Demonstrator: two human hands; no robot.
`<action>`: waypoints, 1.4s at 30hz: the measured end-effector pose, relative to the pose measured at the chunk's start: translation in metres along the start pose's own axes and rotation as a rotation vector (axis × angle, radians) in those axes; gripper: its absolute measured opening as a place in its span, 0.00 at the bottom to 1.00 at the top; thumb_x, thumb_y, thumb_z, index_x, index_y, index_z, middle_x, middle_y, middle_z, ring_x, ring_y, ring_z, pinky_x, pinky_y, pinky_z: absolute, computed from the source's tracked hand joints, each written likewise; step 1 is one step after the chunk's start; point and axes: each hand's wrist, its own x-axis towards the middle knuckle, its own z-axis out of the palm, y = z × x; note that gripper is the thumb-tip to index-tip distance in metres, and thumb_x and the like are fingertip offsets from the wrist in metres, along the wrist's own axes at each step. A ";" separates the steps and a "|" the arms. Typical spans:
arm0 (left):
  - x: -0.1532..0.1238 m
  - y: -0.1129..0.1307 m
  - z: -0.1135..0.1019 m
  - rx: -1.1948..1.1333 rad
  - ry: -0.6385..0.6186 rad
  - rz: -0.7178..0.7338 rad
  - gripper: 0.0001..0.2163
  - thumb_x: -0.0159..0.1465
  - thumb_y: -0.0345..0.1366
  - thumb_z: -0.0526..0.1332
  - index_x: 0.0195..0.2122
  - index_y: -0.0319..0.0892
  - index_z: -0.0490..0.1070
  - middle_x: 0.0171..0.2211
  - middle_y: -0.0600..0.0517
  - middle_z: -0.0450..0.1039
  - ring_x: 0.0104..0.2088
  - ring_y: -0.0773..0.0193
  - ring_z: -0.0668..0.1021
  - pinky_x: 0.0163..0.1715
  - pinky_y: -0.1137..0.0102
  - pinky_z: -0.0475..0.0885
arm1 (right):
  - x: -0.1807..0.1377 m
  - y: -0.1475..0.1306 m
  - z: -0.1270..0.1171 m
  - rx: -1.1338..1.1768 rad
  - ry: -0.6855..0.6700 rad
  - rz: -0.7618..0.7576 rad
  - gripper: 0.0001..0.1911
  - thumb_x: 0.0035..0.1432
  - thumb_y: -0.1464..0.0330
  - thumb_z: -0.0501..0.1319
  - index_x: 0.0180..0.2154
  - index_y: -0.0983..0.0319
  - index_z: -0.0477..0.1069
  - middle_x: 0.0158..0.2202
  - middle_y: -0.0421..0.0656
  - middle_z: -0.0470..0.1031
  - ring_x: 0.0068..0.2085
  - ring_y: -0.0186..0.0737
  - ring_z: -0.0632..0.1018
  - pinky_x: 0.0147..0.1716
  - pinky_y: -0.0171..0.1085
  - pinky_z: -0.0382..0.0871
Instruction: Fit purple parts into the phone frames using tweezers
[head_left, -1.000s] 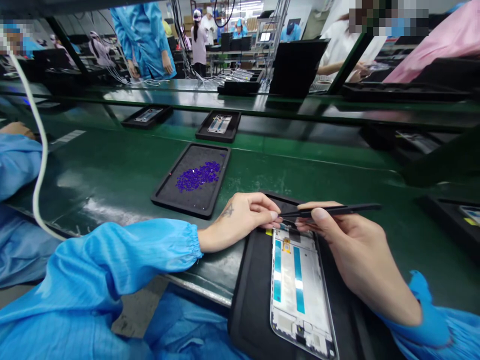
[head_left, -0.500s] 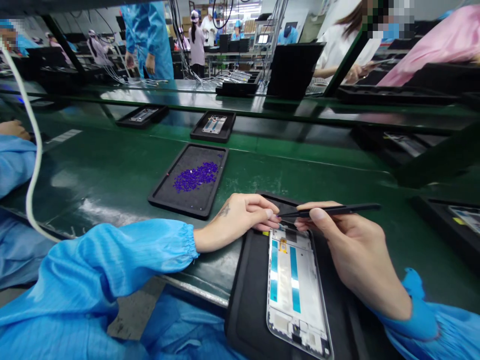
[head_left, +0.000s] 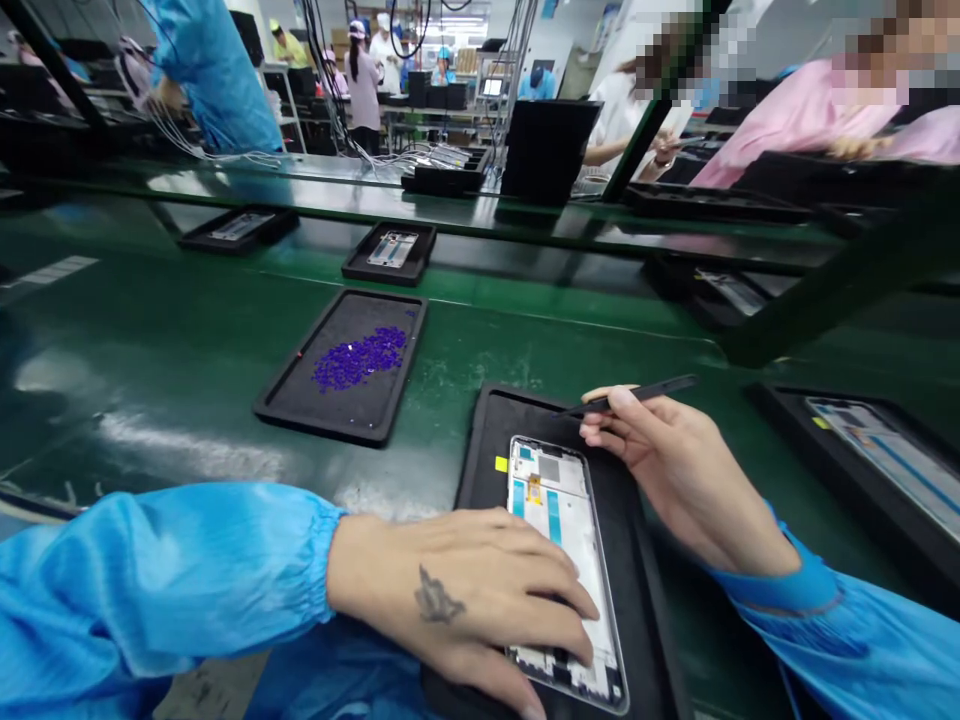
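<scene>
One frame (head_left: 576, 525) lies in a tray (head_left: 480, 475), long axis running away from the worker (head_left: 225, 570), nearer the left hand (head_left: 480, 590), fingers spread over its near half, while the right hand (head_left: 675, 460) pinches tweezers (head_left: 670, 386) near its far end.

No text, brand or number is showing legibly. A yellow tab (head_left: 501, 464) is projecting from the upper left edge of the phone frame (head_left: 581, 530), displaying no readable lettering. A second yellow tab (head_left: 820, 423) is sitting beside the frame (head_left: 892, 450) in the right-hand tray (head_left: 806, 450). A distant monitor (head_left: 492, 87) is glowing, its contents appearing too small for reading.
</scene>
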 end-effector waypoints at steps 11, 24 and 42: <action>-0.005 -0.001 0.000 0.191 -0.005 -0.078 0.24 0.69 0.53 0.54 0.56 0.38 0.68 0.60 0.45 0.67 0.62 0.47 0.66 0.61 0.55 0.64 | 0.001 0.007 0.002 -0.212 0.041 -0.136 0.18 0.53 0.52 0.71 0.34 0.60 0.79 0.35 0.42 0.79 0.38 0.40 0.80 0.46 0.41 0.78; -0.006 -0.002 -0.012 0.270 0.167 0.030 0.14 0.66 0.45 0.59 0.45 0.43 0.79 0.45 0.40 0.80 0.42 0.51 0.82 0.42 0.63 0.79 | 0.001 0.010 0.002 -0.273 -0.020 -0.090 0.16 0.55 0.53 0.70 0.35 0.60 0.78 0.36 0.43 0.80 0.40 0.42 0.81 0.46 0.41 0.79; 0.005 0.010 -0.034 0.043 0.139 -0.218 0.14 0.67 0.46 0.57 0.38 0.49 0.82 0.44 0.44 0.81 0.45 0.52 0.83 0.48 0.64 0.79 | 0.003 0.013 -0.003 -0.530 -0.099 -0.217 0.18 0.60 0.51 0.64 0.40 0.59 0.78 0.40 0.42 0.80 0.41 0.46 0.81 0.45 0.45 0.76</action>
